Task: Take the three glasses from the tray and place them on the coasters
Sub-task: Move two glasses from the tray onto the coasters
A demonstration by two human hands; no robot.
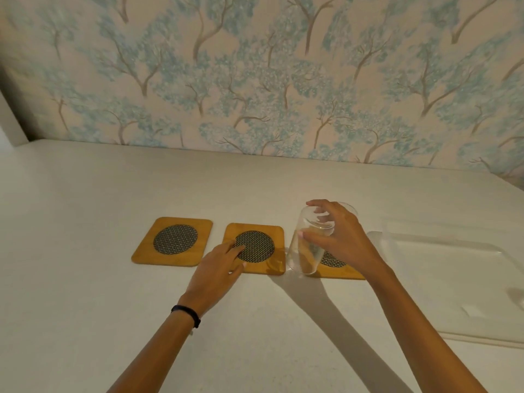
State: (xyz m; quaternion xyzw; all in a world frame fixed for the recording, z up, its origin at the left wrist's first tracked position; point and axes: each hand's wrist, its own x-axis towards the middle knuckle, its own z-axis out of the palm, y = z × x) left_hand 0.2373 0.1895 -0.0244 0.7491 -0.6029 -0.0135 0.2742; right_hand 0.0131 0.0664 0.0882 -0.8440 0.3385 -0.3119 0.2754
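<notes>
Three wooden coasters with dark mesh discs lie in a row on the white table: the left coaster [173, 241], the middle coaster [256, 248] and the right coaster [336, 265], which is mostly hidden. My right hand [337, 234] grips a clear glass [307, 248] from above by its rim; the glass is tilted over the right coaster's left edge. My left hand [219, 269] rests flat on the near left corner of the middle coaster, fingers apart. A clear tray [453, 279] lies at the right; I see no other glasses on it.
A wall with tree-patterned wallpaper [255, 80] rises behind the table. A black band [187, 314] circles my left wrist. The tray's near edge runs close to the right border of the view.
</notes>
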